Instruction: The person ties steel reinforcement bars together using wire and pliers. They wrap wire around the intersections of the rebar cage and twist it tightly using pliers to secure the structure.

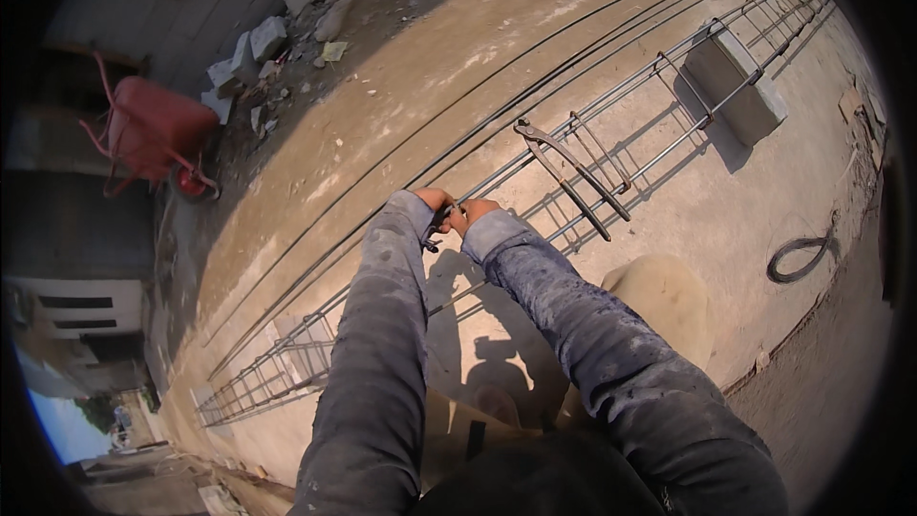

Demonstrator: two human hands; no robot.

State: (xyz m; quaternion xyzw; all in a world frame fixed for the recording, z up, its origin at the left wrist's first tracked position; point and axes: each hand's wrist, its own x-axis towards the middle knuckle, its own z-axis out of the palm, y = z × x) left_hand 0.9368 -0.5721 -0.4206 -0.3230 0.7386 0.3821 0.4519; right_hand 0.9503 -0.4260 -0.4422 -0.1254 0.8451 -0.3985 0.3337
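Observation:
My left hand (437, 199) and my right hand (477, 212) meet at a long rebar cage (659, 170), their fingers pinched close together at one of its bars. Both look closed. What they grip is too small and shaded to name; a dark bit pokes out below the left fingers. Just right of my hands, a pair of long-handled pincers (570, 175) lies across the cage bars, jaws pointing away and handles toward me. Square stirrups ring the cage along its length, and my sleeves hide some of its near part.
A concrete block (755, 86) props the cage at right. Long loose rebars (535, 96) run alongside on the far side. A wire coil (800, 258) lies at right on the ground. A red wheelbarrow (158, 124) and broken blocks (244, 57) stand at far left.

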